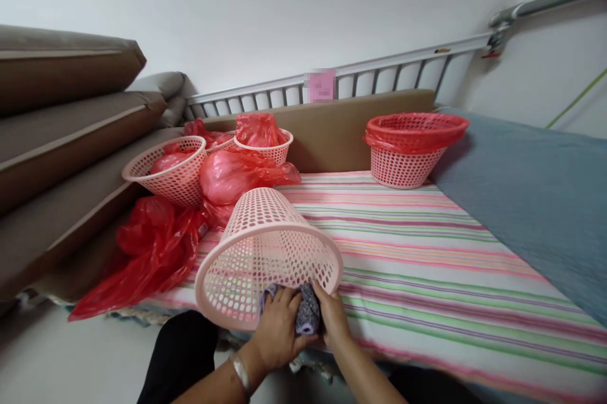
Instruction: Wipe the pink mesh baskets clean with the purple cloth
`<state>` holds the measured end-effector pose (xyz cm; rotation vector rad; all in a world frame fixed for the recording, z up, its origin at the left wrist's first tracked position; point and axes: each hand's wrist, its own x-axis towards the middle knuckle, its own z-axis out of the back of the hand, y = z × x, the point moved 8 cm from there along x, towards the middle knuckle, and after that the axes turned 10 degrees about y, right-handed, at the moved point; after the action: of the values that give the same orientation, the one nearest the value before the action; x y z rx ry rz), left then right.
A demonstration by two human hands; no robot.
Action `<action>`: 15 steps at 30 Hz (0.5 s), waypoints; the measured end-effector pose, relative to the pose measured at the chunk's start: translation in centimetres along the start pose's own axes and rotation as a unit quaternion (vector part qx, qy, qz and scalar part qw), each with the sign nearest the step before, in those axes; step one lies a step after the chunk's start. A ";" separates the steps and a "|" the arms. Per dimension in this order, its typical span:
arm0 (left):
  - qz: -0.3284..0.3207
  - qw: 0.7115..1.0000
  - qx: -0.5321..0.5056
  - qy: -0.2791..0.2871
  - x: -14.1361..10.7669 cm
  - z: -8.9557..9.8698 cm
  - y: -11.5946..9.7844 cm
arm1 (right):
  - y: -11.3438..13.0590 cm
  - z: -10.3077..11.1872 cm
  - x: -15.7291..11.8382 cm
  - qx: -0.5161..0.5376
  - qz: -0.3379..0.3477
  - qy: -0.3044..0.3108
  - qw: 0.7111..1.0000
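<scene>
A pale pink perforated plastic basket (265, 208) lies on its side on the striped cover, its open mouth facing me. At the lower rim, my left hand (279, 322) is closed over a crumpled grey and purple cloth (308, 312). My right hand (332, 312) grips the same cloth from its right side, close to the basket's rim. Part of the cloth is hidden under my fingers. Just behind the basket rests a filled red plastic bag (232, 173). Another red plastic bag (156, 246) lies crumpled to the left.
Pink baskets with red bags, including a left basket (177, 186) and a back basket (279, 152), stand behind. At the right is a red-lined basket (403, 167). Stacked grey-brown cushions (71, 132) line the left. A blue cloth (526, 183) covers the right side.
</scene>
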<state>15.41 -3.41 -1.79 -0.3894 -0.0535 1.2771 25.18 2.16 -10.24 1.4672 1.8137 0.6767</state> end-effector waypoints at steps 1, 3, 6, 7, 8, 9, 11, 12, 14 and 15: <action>0.005 1.000 -0.004 0.001 -0.1 -0.1 0.2 | 0.1 -0.2 -0.1 -0.001 -0.003 0.006 1.000; 0.023 1.000 -0.011 -0.005 0.2 -0.2 0.8 | 1.0 -0.7 -0.2 -0.004 0.000 0.024 1.000; 0.027 0.999 -0.022 -0.024 0.8 -0.3 1.3 | 4.1 -0.6 0.4 -0.083 0.040 0.029 0.995; 0.022 0.999 -0.021 -0.030 1.0 -0.3 1.3 | 5.3 -0.4 0.8 -0.120 0.062 0.020 0.991; 0.018 0.999 -0.016 -0.034 1.2 -0.3 1.3 | 6.4 0.0 1.1 -0.151 0.080 0.010 0.985; 0.016 0.999 -0.009 -0.034 1.4 -0.3 1.3 | 7.2 0.3 1.6 -0.169 0.090 0.003 0.982; 0.018 0.999 0.007 -0.035 2.2 0.0 1.4 | 7.7 0.9 2.4 -0.165 0.084 0.002 0.983; 0.022 0.999 0.012 -0.037 2.8 0.3 1.6 | 7.4 1.1 2.8 -0.157 0.072 0.007 0.985; 0.051 0.997 0.015 -0.052 4.4 1.6 2.5 | 6.6 1.3 3.1 -0.147 0.049 0.014 0.988; 0.076 0.995 0.017 -0.064 5.4 2.5 3.3 | 6.1 1.3 3.1 -0.146 0.041 0.016 0.988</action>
<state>13.34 3.06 -1.45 -0.2857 -0.1133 1.4504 29.56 6.52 -7.02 1.3442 1.6044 0.9680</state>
